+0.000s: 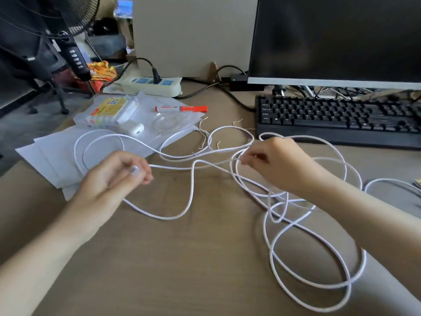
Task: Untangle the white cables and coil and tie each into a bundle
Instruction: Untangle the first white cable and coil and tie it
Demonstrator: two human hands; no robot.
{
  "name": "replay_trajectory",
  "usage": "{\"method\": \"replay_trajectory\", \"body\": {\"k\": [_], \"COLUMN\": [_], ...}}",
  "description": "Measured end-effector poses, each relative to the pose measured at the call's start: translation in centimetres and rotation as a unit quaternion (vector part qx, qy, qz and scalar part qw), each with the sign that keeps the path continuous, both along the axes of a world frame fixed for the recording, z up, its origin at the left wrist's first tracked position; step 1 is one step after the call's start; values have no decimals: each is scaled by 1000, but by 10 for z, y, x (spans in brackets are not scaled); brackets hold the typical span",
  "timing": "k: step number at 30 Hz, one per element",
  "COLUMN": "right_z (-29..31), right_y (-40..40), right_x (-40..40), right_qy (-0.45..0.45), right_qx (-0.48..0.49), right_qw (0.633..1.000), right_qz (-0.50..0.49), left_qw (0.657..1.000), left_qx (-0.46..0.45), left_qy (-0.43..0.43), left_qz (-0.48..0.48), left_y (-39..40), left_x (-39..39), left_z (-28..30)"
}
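Long white cables (192,190) lie tangled in loose loops across the brown desk (182,258), from the papers on the left to the front right edge. My left hand (114,176) pinches a small white plug (135,171) at one cable's end. My right hand (275,163) pinches a strand where several loops cross, just in front of the keyboard. A few thin beige twist ties (203,133) lie on the desk behind the cables.
A black keyboard (337,119) and a dark monitor (337,39) stand at the back right. White papers (50,156), a plastic packet (109,110), a white earbud case (133,128), an orange marker (181,108) and a power strip (151,85) fill the back left. A fan (45,17) stands far left.
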State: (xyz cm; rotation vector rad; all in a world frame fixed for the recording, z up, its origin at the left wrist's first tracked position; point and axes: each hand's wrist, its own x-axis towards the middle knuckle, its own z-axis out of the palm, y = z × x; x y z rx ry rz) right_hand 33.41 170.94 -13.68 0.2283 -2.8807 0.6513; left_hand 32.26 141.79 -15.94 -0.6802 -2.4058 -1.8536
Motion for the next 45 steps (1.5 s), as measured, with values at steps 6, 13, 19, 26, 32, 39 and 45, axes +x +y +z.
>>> {"method": "replay_trajectory", "body": {"k": [6,13,19,26,32,39,45], "right_z": [25,32,28,26,19,8,-7], "right_y": [32,72,81,77,84,67,66], "right_x": [9,35,38,55,66,66,66], "right_qy": [13,40,168,406,427,272,88], "right_qx": [-191,-357,-477,-76,10,168,269], "right_qw": [980,933,860,911,904,948,948], "right_qz": [-50,1,64,15,-11,10,146], "left_qw": [954,967,844,758,700,723,698], "left_qx": [-270,-195,-470,-566,-605,-620,-592], "left_qy": [6,161,260,317,367,306,401], "left_qz": [-132,42,-14,65,92,9,-37], "left_y": [30,86,117,117,112,120,116], "left_x": [-19,-7,-4,0,-6,1,4], "left_z": [-1,32,19,4,-2,0,-2]}}
